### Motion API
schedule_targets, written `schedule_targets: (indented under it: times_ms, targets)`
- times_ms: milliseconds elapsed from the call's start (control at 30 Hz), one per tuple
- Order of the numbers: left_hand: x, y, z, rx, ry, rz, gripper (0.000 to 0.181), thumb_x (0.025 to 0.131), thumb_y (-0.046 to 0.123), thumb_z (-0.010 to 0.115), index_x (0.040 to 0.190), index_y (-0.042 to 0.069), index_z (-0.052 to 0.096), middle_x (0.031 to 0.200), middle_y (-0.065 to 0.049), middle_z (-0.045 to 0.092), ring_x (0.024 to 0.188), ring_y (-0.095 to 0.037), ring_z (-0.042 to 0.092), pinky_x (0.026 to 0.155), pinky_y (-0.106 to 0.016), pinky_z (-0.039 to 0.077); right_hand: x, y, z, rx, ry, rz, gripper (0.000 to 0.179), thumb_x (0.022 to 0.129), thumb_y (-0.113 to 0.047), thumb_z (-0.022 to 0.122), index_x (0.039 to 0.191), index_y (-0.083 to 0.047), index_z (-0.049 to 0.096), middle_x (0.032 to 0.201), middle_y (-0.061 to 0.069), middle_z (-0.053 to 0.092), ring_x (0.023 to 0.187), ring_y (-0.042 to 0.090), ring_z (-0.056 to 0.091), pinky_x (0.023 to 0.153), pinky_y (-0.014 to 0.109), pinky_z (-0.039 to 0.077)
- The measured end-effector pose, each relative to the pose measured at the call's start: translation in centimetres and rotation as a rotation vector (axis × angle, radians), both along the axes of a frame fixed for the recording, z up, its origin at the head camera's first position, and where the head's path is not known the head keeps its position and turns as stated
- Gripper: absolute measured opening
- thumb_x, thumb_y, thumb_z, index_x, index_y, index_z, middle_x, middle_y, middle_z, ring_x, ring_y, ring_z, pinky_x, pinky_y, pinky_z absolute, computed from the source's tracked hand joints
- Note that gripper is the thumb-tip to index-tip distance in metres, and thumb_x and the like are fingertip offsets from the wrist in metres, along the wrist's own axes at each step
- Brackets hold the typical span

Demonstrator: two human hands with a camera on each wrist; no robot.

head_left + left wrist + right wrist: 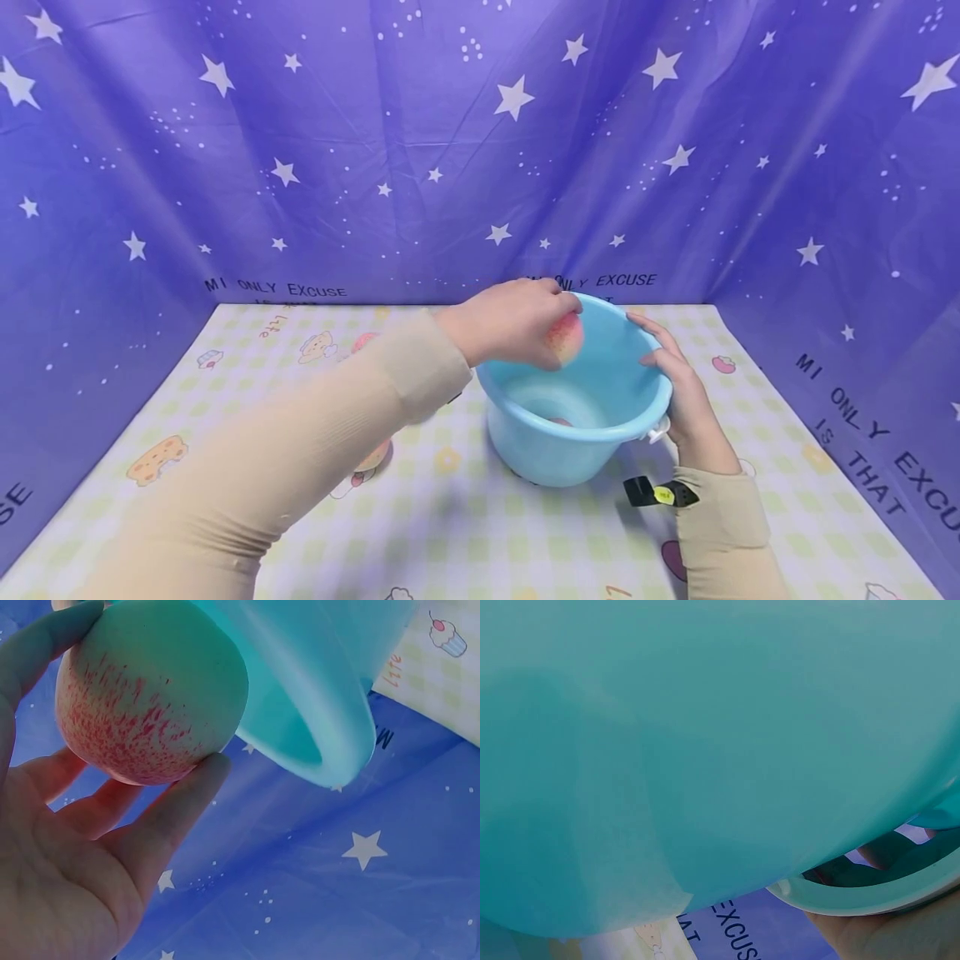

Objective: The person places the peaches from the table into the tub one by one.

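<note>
My left hand (pixel 517 321) holds a pink-and-cream peach (pixel 566 337) over the opening of a light blue bucket (pixel 555 458), near its far left rim. In the left wrist view, the fingers and thumb curl round the peach (pixel 150 697), close beside the bucket's rim (pixel 337 735). My right hand (pixel 686 396) grips the bucket's right rim, with its thumb over the inner side. Low inside the bucket, a small reddish patch (pixel 559 422) shows above the near rim. The bucket wall (pixel 705 750) fills most of the right wrist view.
Left of the bucket, a peach (pixel 377 456) lies on the checked tablecloth (pixel 450 517), partly hidden by my left sleeve. Farther back, another pinkish round thing (pixel 365 342) shows behind that sleeve. A purple star-patterned curtain (pixel 450 150) encloses the back and sides.
</note>
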State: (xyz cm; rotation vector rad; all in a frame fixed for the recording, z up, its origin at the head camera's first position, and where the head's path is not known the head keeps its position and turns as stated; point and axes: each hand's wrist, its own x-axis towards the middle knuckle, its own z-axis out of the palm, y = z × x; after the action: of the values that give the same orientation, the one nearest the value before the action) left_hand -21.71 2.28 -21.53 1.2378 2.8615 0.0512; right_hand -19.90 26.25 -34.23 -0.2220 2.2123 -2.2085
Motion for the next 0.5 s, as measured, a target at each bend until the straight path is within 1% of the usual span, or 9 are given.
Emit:
schedule_targets:
  times_ms: [133,300,367,500]
  targets:
    - [0.0,0.5,-0.4,-0.013,-0.013,0.01,0.061,0.085,0.031,0.069,0.143,0.02,0.052,0.133,-0.004,0.057,0.116,-0.02,0.058,0.098,-0.033,0.049,0.0,0.0,0.0,-0.008,0.005,0.004,0.066,0.09,-0.006,0.029,0.152,-0.027,0.033,0.155,0.001,0.024,0.127,0.012,0.037,0.095,0.022,0.039]
    - [0.1,1.2,-0.9,-0.029,-0.031,0.008,0.062,0.087,0.031,0.066,0.146,0.022,0.048,0.14,-0.002,0.053,0.123,-0.02,0.054,0.101,-0.035,0.048,0.0,0.1,-0.1,-0.016,0.015,0.007,0.063,0.091,-0.006,0.029,0.15,-0.028,0.035,0.149,-0.003,0.03,0.123,0.011,0.04,0.093,0.021,0.043]
    - [0.2,1.3,-1.2,-0.023,-0.022,-0.001,0.06,0.088,0.031,0.065,0.145,0.022,0.049,0.139,-0.002,0.053,0.123,-0.019,0.055,0.098,-0.037,0.049,0.0,0.1,-0.1,-0.016,0.017,0.011,0.063,0.091,-0.006,0.029,0.15,-0.028,0.035,0.147,-0.005,0.032,0.123,0.011,0.041,0.092,0.021,0.043]
    - [0.2,1.4,-1.6,-0.012,0.007,-0.026,0.058,0.088,0.031,0.065,0.144,0.021,0.05,0.136,-0.002,0.056,0.12,-0.018,0.057,0.097,-0.036,0.05,-0.1,0.1,-0.2,-0.008,0.012,0.011,0.062,0.092,-0.006,0.029,0.15,-0.028,0.035,0.145,-0.007,0.033,0.122,0.011,0.041,0.091,0.021,0.044]
